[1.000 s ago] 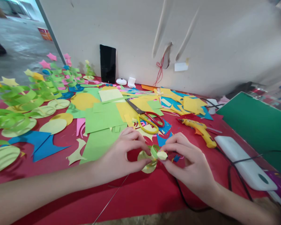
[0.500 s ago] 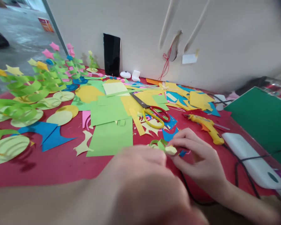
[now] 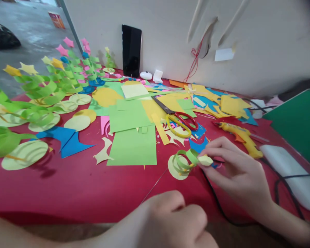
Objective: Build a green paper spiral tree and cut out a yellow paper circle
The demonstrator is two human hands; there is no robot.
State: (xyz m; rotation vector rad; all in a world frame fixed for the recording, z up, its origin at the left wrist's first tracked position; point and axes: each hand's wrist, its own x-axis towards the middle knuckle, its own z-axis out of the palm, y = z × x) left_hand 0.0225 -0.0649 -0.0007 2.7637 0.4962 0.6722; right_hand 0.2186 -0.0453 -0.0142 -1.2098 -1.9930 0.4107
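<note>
My right hand [image 3: 235,172] pinches the pale yellow tip of a small green paper spiral tree [image 3: 183,162], whose round pale base rests on the red table [image 3: 67,193]. My left hand [image 3: 175,220] sits low at the near edge with its fingers curled into a loose fist. A thin wire [image 3: 153,186] runs from that fist toward the spiral's base; whether the fingers grip it I cannot make out. Red-and-yellow scissors [image 3: 179,120] lie just beyond the spiral, on yellow and green paper sheets [image 3: 133,144].
Several finished green spiral trees with star tops [image 3: 41,89] crowd the left side. A yellow glue gun [image 3: 241,137] and its black cable lie right, beside a white block [image 3: 289,175] and a green board [image 3: 297,124]. A black phone [image 3: 131,51] leans on the wall.
My left hand has let go of the spiral and drawn back to the near edge. My right hand keeps holding the spiral. The camera has shifted left and down.
</note>
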